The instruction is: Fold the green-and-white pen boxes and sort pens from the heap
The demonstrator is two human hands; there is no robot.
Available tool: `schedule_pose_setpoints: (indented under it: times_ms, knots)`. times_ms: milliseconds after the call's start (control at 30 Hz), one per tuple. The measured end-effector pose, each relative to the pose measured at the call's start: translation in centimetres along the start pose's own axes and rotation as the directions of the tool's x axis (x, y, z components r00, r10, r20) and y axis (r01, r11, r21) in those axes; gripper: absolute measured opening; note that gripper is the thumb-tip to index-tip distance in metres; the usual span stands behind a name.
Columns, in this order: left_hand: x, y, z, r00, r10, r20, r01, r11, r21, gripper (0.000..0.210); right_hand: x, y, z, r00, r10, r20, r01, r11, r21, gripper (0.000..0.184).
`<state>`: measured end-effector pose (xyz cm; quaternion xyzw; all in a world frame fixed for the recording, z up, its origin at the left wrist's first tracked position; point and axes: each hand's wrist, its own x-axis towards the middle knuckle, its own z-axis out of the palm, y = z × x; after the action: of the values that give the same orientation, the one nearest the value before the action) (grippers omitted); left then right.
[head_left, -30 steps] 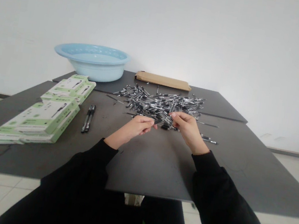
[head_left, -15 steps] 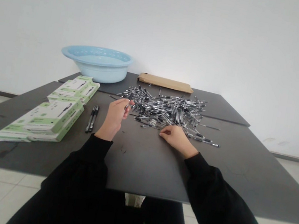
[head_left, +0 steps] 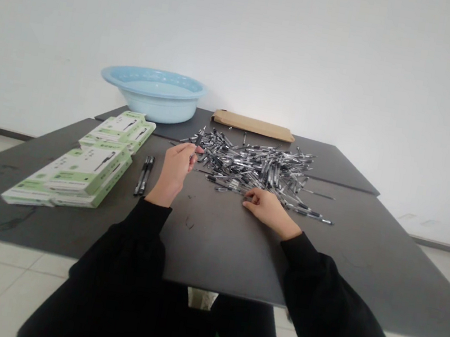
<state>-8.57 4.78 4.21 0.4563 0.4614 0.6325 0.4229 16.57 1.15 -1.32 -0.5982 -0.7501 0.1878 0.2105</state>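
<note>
My left hand (head_left: 174,172) is closed around a pen (head_left: 199,139), whose tip end points up and away from me. It hovers at the left edge of a heap of pens and pen parts (head_left: 251,161), clear and black. At the near edge of that heap, my right hand (head_left: 267,209) is low over the table, thumb and forefinger pinched together. Something small and dark shows at those fingertips, too hidden to name. Left of my left hand, two capped pens (head_left: 144,175) lie side by side on the dark table (head_left: 216,247).
Green and white pen boxes (head_left: 83,169) are stacked along the left side. Behind them stands a light blue basin (head_left: 152,100). A flat brown cardboard piece (head_left: 253,125) lies at the back, near the white wall (head_left: 313,46).
The whole view has shifted slightly to the left, so things appear a little further right. The pen in my left hand shows more clearly above the fingers. My right hand stays by the heap.
</note>
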Motion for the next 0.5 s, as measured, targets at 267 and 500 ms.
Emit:
schedule_pose_setpoints:
  times_ms: [267,500]
  knots:
    - [0.4,0.6,-0.8,0.999,-0.022,-0.047,0.019,0.998,-0.06,0.015,-0.4,0.4,-1.3,0.987,-0.009,-0.161,0.02,0.998,0.062,0.028]
    - [0.1,0.8,-0.6,0.999,-0.025,-0.031,0.023,0.998,-0.063,0.016,2.2,-1.7,-2.6,0.991,-0.087,-0.103,0.092,0.994,0.052,0.025]
